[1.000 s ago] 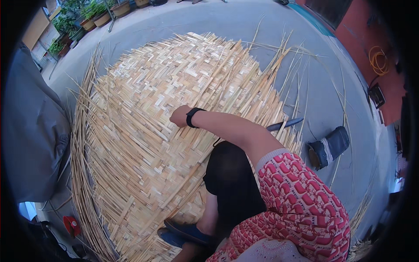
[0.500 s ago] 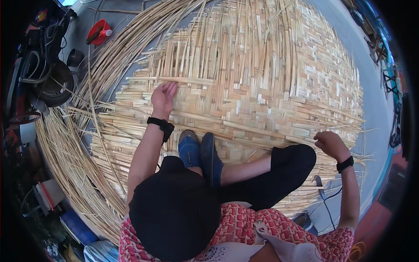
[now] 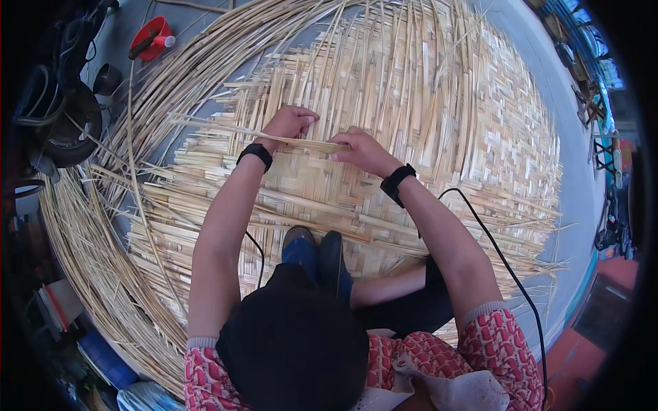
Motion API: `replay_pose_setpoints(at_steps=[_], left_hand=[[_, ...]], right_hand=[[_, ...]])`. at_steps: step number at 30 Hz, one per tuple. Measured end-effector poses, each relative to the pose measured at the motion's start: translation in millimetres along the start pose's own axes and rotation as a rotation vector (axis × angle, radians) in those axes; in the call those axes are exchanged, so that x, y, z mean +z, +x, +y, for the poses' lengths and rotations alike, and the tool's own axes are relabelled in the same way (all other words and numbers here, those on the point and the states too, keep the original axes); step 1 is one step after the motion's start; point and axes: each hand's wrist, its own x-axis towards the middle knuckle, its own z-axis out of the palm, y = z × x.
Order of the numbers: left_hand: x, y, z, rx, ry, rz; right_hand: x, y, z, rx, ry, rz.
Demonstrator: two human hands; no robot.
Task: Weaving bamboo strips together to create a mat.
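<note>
A large woven mat of pale, flat bamboo-like strips [image 3: 411, 164] spreads before me, tightly woven on the right, with loose strip ends on the left. One loose strip [image 3: 308, 144] lies crosswise over the mat, its right end pinched between the thumb and fingers of my right hand [image 3: 367, 152]. Just beyond that strip, my left hand [image 3: 291, 123] is closed, fingertips down at the lengthwise strips [image 3: 322, 89]; what it grips, if anything, is hidden. The crosswise strip passes at my left wrist. Both wrists wear black bands.
My blue shoes [image 3: 300, 250] rest on the mat's near part. Bundles of long loose strips [image 3: 103, 253] curve along the left. A red scoop-like container [image 3: 152, 38] and a wheel [image 3: 75, 130] stand at the far left. A black cable [image 3: 504, 260] loops near my right arm.
My right hand has come from beside my right knee to the middle and taken the crosswise strip's right end. My left hand has moved slightly away and right, past that strip.
</note>
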Motion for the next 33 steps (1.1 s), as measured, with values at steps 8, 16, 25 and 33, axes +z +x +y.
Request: replay_pose_setpoints(at_steps=[8,16,25,33], left_hand=[[34.8,13.6,23.8,-0.022,0.077,0.14],[33.0,10.6,18.7,-0.039,0.29,-0.015],[39.7,7.2,17.2,-0.049,0.28,0.057],[46.7,-2.4,8.2,-0.078,-0.053,0.068]], right_hand=[[7.2,-26.5,2.4,-0.071,0.004,0.308],[26.5,-13.9,5.3,0.092,0.32,0.587],[28.1,-13.5,6.3,0.106,0.317,0.638],[27.7,-9.3,-2.1,0.131,0.222,0.633]])
